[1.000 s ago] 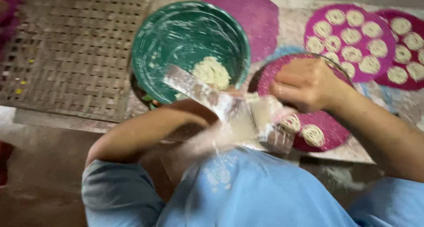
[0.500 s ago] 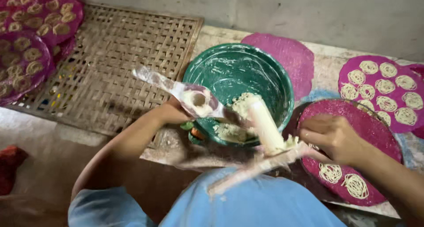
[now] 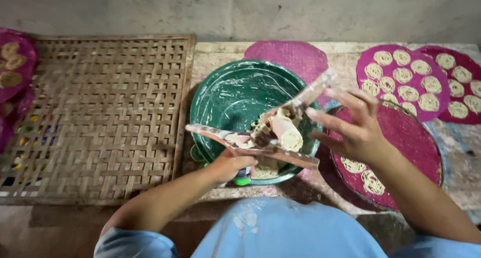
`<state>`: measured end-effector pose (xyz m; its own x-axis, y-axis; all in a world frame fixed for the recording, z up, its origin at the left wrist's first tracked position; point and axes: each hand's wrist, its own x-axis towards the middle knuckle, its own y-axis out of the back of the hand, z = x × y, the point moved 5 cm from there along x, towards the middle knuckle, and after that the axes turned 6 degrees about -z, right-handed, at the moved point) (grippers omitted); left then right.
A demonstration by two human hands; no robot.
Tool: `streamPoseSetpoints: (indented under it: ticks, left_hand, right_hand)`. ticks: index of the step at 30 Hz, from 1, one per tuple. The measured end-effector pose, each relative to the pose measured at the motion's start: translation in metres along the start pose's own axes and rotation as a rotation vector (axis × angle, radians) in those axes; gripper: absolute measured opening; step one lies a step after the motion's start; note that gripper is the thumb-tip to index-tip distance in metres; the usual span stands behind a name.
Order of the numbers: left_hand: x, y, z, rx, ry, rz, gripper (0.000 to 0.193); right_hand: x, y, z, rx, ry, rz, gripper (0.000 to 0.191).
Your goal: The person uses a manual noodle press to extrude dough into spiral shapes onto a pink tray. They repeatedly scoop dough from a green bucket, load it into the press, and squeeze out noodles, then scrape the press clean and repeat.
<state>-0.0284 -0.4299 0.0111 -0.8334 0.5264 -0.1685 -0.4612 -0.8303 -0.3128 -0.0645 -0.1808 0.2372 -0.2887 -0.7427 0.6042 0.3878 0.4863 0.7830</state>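
Head view, single frame.

Item 1: left hand (image 3: 231, 163), fingers clenched round the lower handle of a dough press (image 3: 265, 135), a clear hinged tool smeared with pale dough. The press hangs over the near half of a green bowl (image 3: 225, 95). Its lower bar runs long-axis from left to lower right; the upper arm rises toward the upper right.

Item 2: right hand (image 3: 353, 130), fingers spread and released, fingertips at or just beside the raised upper arm; contact cannot be told. The press lies to the left of this hand; the left hand is the nearer, being on it.

Item 3: dough plug (image 3: 286, 131), pale cylinder, seated between the two arms.

Item 4: round magenta mat (image 3: 401, 137) under the right hand, bearing two noodle coils (image 3: 363, 175) at its near edge.

Item 5: further magenta mats (image 3: 401, 80) with many coils, far right; one bare mat behind the bowl.

Item 6: woven bamboo tray (image 3: 100, 117), left on the bench (image 3: 220, 55).

Packages, labels, signs: none visible.
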Motion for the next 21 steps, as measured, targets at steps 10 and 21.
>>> streamPoseSetpoints:
  ticks: [10,21]
  left_hand:
    - [-0.026,-0.017,0.031,-0.024,-0.08,0.033,0.03]
    - [-0.029,0.003,0.012,0.008,0.008,0.114,0.023]
  right_hand:
    - [-0.003,0.026,-0.056,-0.016,0.123,0.048,0.043]
    - [0.006,0.015,-0.044,0.362,-0.163,-0.008,0.043]
